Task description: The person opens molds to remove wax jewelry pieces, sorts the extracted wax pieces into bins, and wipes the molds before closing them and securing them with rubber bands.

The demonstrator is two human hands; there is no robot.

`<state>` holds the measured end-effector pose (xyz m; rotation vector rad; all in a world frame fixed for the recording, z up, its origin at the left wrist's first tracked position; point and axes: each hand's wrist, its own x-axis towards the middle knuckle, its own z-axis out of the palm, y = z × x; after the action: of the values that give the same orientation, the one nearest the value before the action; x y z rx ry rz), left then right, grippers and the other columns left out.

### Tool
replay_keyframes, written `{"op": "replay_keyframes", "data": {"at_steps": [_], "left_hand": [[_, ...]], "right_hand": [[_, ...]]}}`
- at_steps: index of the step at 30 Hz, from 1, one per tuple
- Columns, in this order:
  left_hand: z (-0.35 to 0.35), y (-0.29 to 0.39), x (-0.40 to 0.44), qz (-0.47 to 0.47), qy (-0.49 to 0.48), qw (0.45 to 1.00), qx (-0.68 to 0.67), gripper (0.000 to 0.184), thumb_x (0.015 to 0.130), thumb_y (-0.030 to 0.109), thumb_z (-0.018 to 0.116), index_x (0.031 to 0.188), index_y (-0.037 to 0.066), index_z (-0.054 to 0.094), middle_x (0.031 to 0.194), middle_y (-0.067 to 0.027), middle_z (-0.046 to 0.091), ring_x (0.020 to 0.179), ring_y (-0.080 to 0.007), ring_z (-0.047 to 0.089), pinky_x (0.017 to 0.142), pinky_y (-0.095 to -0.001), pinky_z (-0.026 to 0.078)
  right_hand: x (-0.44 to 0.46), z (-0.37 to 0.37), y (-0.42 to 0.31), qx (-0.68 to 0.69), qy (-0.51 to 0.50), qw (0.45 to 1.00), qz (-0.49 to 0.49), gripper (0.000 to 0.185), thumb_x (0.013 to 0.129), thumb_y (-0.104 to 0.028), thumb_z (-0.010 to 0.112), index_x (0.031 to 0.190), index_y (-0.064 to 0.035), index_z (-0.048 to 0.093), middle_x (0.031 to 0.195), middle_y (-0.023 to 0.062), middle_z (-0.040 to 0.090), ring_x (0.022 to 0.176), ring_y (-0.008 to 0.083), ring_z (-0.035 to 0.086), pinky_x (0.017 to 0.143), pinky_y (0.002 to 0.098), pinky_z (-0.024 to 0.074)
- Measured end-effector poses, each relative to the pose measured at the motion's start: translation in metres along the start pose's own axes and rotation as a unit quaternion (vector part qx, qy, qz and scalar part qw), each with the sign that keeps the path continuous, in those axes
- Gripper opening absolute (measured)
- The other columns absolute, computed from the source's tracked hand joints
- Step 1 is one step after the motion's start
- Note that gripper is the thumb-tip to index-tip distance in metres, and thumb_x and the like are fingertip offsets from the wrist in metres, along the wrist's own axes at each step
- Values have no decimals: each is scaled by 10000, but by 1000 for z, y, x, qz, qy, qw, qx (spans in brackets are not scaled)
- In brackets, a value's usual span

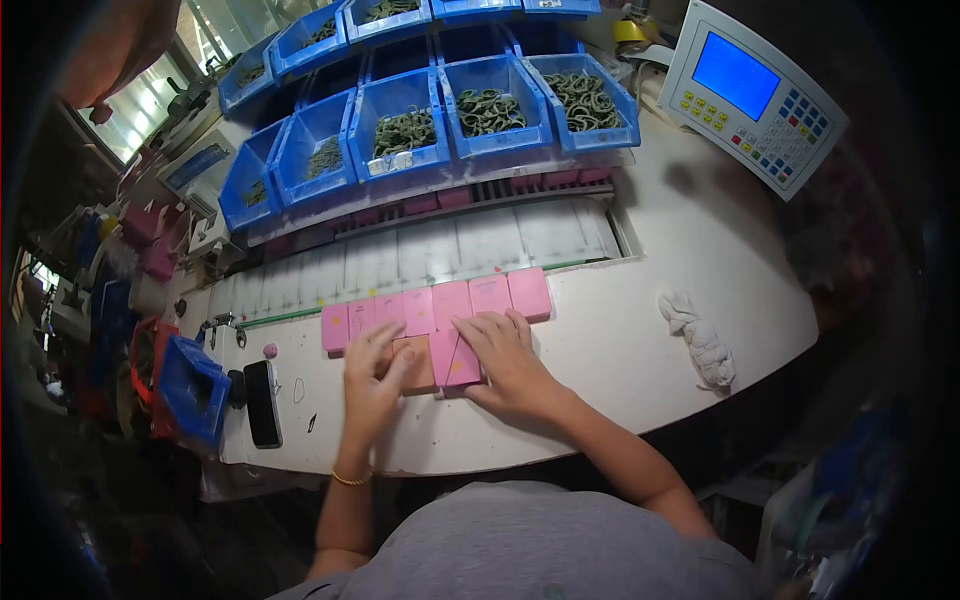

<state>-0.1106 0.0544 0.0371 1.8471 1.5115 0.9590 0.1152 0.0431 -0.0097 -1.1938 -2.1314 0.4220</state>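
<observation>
My right hand spans a pink rectangular block, its fingers over the far end and its thumb by the near edge. This block has a thin dark diagonal line on top. Beside it lies an orange block. My left hand, slightly blurred, has thumb and fingers apart at the orange block's left side; the thumb lies over its top. A row of pink blocks stands edge to edge just beyond both hands. Faint marks show on some of their faces.
Blue bins with dark green ring-like parts rise behind a pale lined strip. A keypad with a blue screen is at the upper right. A twisted white cloth lies right; a phone and a blue container are left.
</observation>
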Motion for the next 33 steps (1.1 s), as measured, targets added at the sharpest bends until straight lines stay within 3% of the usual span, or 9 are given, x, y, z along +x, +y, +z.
{"op": "replay_keyframes", "data": {"at_steps": [1,5,8,11,16,22,24,30,33], "left_hand": [[5,4,-14,-99,-18,991,-89,369,895,81,710,1257,36,657,1328,-120,598,1125,-194,572,954,-315,474],[27,-16,-41,-49,-18,977,-209,444,908,52,699,1332,-5,583,1340,-109,577,1094,-151,592,928,-276,498],[23,5,-45,-125,-175,895,-391,578,875,21,715,1411,-2,500,1306,-98,587,1156,-169,585,1011,-314,477],[22,14,-45,-169,-297,824,-451,575,864,44,737,1394,0,517,1294,-100,595,1165,-172,582,1019,-325,472],[28,23,-42,-123,-327,829,-437,590,846,99,783,1371,4,532,1251,-83,617,1120,-159,601,980,-320,495],[50,29,-49,-179,-269,860,-395,403,884,200,784,1196,-9,639,1037,-58,694,927,-119,649,832,-258,528],[60,28,-53,-183,-177,877,-408,361,888,261,789,1105,0,669,956,-51,707,864,-106,645,780,-252,525],[76,37,-60,-50,-11,975,-218,370,879,260,800,1081,-10,648,917,-59,693,828,-98,620,731,-258,524],[74,43,-59,-10,1,981,-192,371,864,221,806,1096,-22,647,923,-80,699,846,-111,635,748,-265,532]], "right_hand": [[1,3,0,4,-17,1000,7,857,707,-290,817,1418,-14,426,1363,178,459,1306,355,400,1176,569,178],[-17,-11,-8,2,-21,1000,5,828,691,-264,824,1379,-7,441,1317,192,473,1288,370,415,1165,540,243],[-39,-34,-32,129,-9,991,14,832,647,-127,842,1367,9,447,1316,197,488,1241,379,461,1081,445,406],[-50,-53,-51,140,4,990,-17,890,627,-64,831,1413,8,421,1327,195,488,1239,379,472,1074,439,418],[-55,-72,-61,118,-9,993,-25,969,618,-6,804,1482,7,364,1332,188,498,1240,371,481,1068,426,427],[-54,-67,-66,189,-1,982,-7,875,707,-10,786,1481,2,378,1324,186,519,1223,374,500,1041,423,446],[-56,-61,-71,208,25,978,11,807,742,-25,783,1458,-6,411,1322,184,525,1217,374,506,1028,417,455],[-73,-10,-67,-38,225,973,40,235,802,-67,754,1009,-23,650,1082,146,608,1044,317,586,872,439,510],[-72,-15,-68,-52,227,971,52,197,809,-60,745,984,-22,664,1080,126,609,1021,284,581,877,399,499]]}}
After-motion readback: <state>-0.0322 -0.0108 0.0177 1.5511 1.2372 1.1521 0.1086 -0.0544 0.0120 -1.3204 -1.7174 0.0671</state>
